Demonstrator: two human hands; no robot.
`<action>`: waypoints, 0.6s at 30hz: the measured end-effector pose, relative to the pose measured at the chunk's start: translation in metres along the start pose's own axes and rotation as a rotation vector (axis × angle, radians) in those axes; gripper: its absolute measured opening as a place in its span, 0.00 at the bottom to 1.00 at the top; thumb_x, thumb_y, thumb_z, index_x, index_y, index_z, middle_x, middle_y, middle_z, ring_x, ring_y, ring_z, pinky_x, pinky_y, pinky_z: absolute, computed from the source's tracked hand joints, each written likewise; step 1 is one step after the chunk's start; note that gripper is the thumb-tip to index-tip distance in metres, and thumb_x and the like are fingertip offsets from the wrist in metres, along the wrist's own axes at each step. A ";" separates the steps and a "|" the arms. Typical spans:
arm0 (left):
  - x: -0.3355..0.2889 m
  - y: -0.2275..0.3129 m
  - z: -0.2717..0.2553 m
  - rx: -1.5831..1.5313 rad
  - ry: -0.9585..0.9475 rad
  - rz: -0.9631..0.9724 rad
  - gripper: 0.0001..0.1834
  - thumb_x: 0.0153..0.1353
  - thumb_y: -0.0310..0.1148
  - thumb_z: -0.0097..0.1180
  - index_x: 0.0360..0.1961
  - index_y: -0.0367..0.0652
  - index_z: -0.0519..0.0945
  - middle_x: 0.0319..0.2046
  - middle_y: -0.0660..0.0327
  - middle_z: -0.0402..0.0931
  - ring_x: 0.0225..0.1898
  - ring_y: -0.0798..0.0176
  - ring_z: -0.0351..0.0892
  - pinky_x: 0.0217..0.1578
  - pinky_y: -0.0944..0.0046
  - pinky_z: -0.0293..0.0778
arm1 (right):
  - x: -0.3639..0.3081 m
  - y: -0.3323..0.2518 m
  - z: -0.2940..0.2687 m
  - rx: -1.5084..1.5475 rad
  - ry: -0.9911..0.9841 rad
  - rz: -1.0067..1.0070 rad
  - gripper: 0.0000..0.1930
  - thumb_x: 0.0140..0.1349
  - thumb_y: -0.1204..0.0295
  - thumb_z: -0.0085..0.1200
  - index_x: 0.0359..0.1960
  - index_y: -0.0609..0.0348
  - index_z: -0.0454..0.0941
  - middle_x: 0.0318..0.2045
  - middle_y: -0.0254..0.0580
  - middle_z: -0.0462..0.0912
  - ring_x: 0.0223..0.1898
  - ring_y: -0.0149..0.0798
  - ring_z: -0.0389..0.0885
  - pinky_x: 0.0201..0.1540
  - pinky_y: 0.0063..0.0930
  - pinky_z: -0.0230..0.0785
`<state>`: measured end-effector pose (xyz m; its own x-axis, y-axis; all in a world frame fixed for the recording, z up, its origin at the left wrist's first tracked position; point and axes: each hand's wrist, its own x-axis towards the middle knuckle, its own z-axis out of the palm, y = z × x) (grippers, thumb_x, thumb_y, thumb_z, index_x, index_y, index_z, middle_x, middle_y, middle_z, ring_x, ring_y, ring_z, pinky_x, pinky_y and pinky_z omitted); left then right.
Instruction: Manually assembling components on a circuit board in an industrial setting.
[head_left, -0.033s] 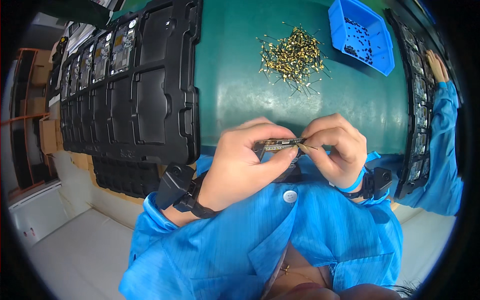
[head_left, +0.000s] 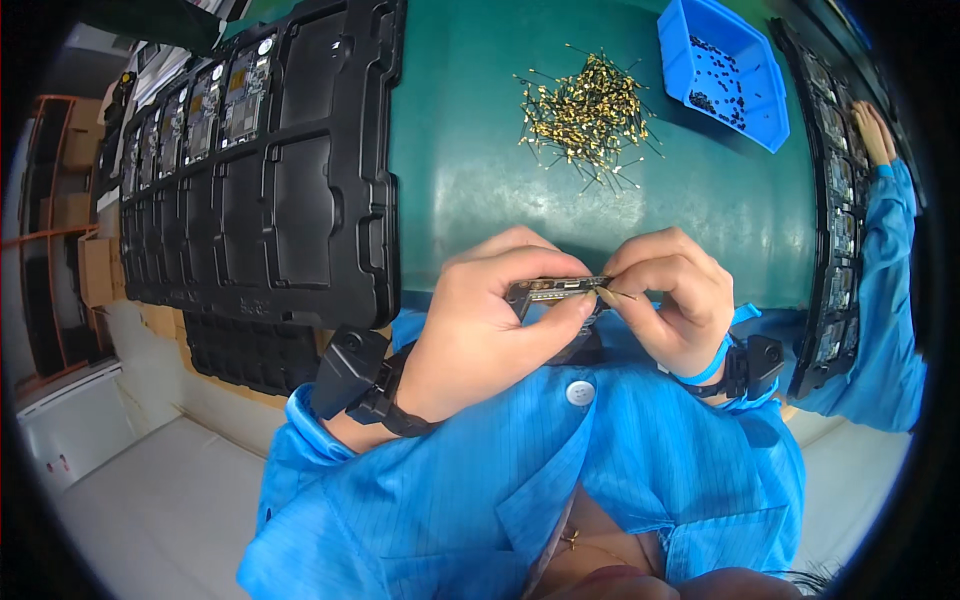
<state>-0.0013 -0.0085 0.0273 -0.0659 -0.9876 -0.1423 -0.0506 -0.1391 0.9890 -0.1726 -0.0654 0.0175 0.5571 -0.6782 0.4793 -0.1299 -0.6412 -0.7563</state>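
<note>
While the left hand (head_left: 500,315) clamps the board (head_left: 560,287) between thumb and fingers, the right hand (head_left: 682,300) meets it at the board's right end, its fingertips pinched on a thin wire (head_left: 627,295). The board is held up on the near side of the pile (head_left: 590,112), outside any tray.

This one board looks partway through: the wire is at its end, but the fingertips cover the joint, so I cannot tell whether it is seated. Plenty of wires remain loose in the pile on the tabletop (head_left: 475,200).

Left of the pile, the left tray (head_left: 366,215) carries boards (head_left: 245,98) along its far row only. Well to the right of the pile, past the bin (head_left: 677,50) with its small black parts (head_left: 703,102), the right tray (head_left: 822,215) holds more boards, and a co-worker's hand (head_left: 876,135) rests beside them. Whether the boards in either tray already have wires is too small to make out.
</note>
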 end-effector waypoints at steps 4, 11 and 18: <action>0.000 -0.002 0.000 0.078 0.017 0.108 0.08 0.45 0.21 0.58 0.30 0.34 0.78 0.28 0.58 0.73 0.32 0.68 0.72 0.33 0.71 0.66 | 0.000 -0.001 0.001 -0.009 0.007 -0.001 0.08 0.41 0.82 0.58 0.24 0.59 0.75 0.27 0.40 0.77 0.25 0.35 0.77 0.24 0.23 0.69; -0.001 -0.003 0.000 0.036 0.026 0.049 0.07 0.46 0.21 0.58 0.28 0.34 0.76 0.28 0.59 0.73 0.31 0.69 0.71 0.33 0.72 0.66 | 0.001 0.000 -0.002 -0.011 -0.023 0.005 0.08 0.41 0.82 0.59 0.25 0.59 0.75 0.27 0.40 0.78 0.25 0.35 0.77 0.24 0.23 0.69; 0.000 -0.003 -0.001 0.016 0.021 0.016 0.06 0.47 0.21 0.58 0.27 0.33 0.76 0.29 0.59 0.73 0.31 0.70 0.71 0.33 0.72 0.66 | 0.003 0.000 -0.002 -0.017 -0.034 0.002 0.08 0.40 0.82 0.59 0.24 0.59 0.75 0.28 0.41 0.78 0.25 0.36 0.77 0.24 0.23 0.69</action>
<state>0.0000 -0.0085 0.0244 -0.0462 -0.9911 -0.1252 -0.0661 -0.1220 0.9903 -0.1730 -0.0680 0.0202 0.5846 -0.6670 0.4619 -0.1449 -0.6460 -0.7495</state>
